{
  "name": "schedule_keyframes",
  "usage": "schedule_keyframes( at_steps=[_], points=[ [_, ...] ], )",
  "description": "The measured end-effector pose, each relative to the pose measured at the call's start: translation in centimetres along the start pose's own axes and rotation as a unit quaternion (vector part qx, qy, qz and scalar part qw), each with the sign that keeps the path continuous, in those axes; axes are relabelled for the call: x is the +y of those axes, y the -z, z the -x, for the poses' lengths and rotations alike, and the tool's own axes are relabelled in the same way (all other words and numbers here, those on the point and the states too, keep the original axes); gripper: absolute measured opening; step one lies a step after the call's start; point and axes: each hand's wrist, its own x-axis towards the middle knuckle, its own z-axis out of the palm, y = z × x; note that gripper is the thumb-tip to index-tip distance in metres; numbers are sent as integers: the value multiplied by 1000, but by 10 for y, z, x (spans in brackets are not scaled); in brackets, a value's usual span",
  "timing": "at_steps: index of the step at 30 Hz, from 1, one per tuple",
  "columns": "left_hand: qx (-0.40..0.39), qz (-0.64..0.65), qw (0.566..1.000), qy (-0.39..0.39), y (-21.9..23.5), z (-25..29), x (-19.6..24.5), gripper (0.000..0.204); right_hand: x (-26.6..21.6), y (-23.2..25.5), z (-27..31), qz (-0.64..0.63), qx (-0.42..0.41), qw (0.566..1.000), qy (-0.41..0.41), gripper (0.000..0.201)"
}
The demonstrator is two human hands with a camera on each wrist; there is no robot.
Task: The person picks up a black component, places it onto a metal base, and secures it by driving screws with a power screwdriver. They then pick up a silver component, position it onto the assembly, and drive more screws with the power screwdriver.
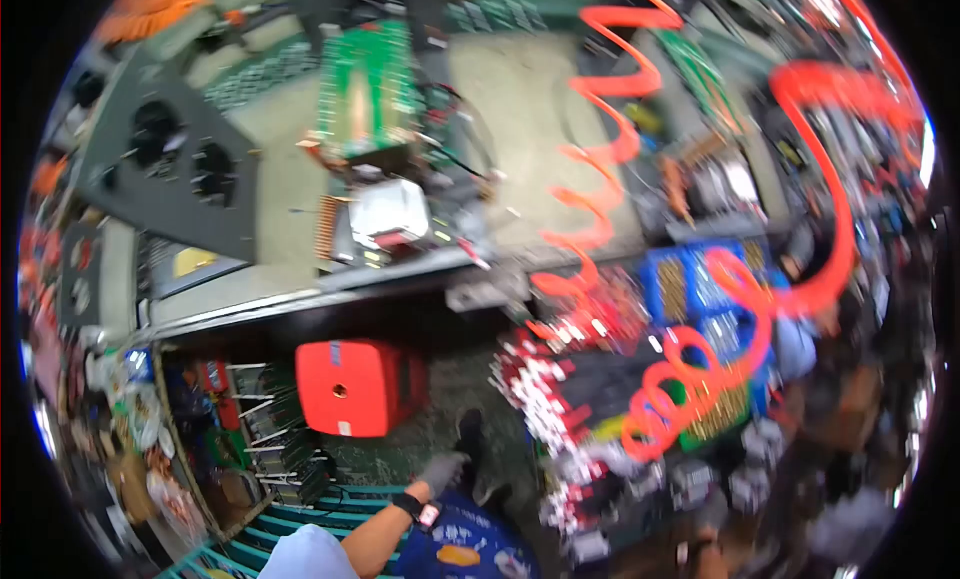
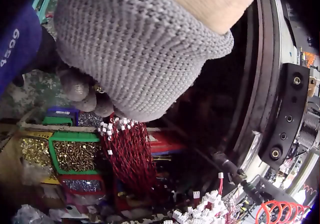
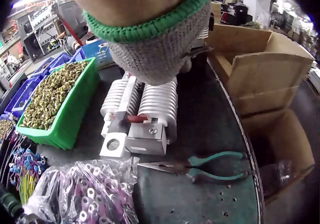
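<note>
Grey-gloved, the right hand [image 3: 154, 59] is over finned silver parts [image 3: 159, 104] on the bench [image 3: 210, 134], its grasp hidden, while the left hand [image 2: 125, 59] curls its fingers, contents unclear; apparently part-picking, next needing a secure grip.

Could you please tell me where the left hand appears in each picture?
Head: the left hand is near the bottom, slightly left of centre.
Left wrist: large, across the top.
Right wrist: not in it; the one at the top is the right hand.
Landmark: white plugs, right of the left hand in the head view, below it in the left wrist view; I cannot make them out in the right wrist view.
</note>
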Motion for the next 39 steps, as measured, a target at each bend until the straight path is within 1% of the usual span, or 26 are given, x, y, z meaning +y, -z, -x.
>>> schedule_keyframes(
  at_steps=[1,2,3,4,5,6,7,8,9,10,11,14,17,19,22,25,26,27,28,30,31,33,34,36,37,39],
  points=[
    [-20,-3,1000,-4,4,0,-4,25,7,-2,1,23,6,1000,-5,32],
    [-18,-2,1000,-17,-1,15,7,24,8,0,3,41,15,999,-10,33],
    [-21,10,999,23,-1,16,9,23,5,1,5,58,22,998,-18,34],
    [-47,-5,999,10,0,13,4,23,6,3,-2,52,21,998,-30,31],
    [-51,52,996,44,5,-6,-11,15,-12,12,2,85,45,995,-22,29],
    [-17,0,999,36,-6,18,5,18,19,1,-3,71,11,997,-34,25],
    [-22,-8,999,24,-13,22,4,20,38,-11,-7,144,39,988,-36,19],
    [-22,-12,1000,9,-15,24,3,22,56,-20,-9,157,39,986,-38,15],
    [-19,-13,1000,-8,-18,29,2,24,55,-18,-9,144,47,987,-44,15],
    [-14,-14,1000,-8,-23,37,4,20,45,-13,-6,129,54,989,-48,14],
    [-27,-18,999,-20,-25,40,-1,21,42,-10,-2,115,57,990,-50,13],
    [-54,-25,997,-57,-36,42,-15,22,56,-13,-2,112,68,991,-9,11],
    [-52,-31,994,-91,-57,53,-30,22,56,-9,-4,122,67,990,4,10],
    [-37,-31,992,-116,-73,64,-48,23,70,-17,-7,114,84,989,32,10],
    [-29,-48,990,-131,-102,88,-74,25,75,-13,-8,122,44,991,35,11],
    [-53,-29,989,-133,-139,124,-102,26,74,-8,-5,124,28,992,27,19],
    [-52,-35,989,-134,-147,130,-114,26,67,-3,1,124,24,992,20,22],
    [-31,-37,991,-125,-155,135,-128,26,60,2,10,107,88,986,91,25],
    [-23,-44,989,-137,-165,142,-138,27,39,16,28,88,153,971,159,29],
    [-24,-53,988,-144,-174,157,-162,27,10,6,60,-56,132,963,226,39],
    [-35,-53,987,-146,-178,163,-170,28,-5,-4,71,-177,48,957,227,47],
    [-44,-67,985,-154,-185,176,-187,28,-38,-19,83,-187,-100,955,208,60],
    [-42,-83,983,-161,-190,186,-192,29,-46,-39,84,-182,-120,955,202,65],
    [-46,-101,978,-178,-189,191,-205,28,-67,-55,87,-153,-166,958,175,72],
    [-57,-72,980,-177,-191,197,-208,27,-75,-56,95,-175,-145,958,177,70],
    [-82,-14,981,-177,-195,208,-214,27,-90,-75,94,-128,-89,975,160,68]
  ],
)
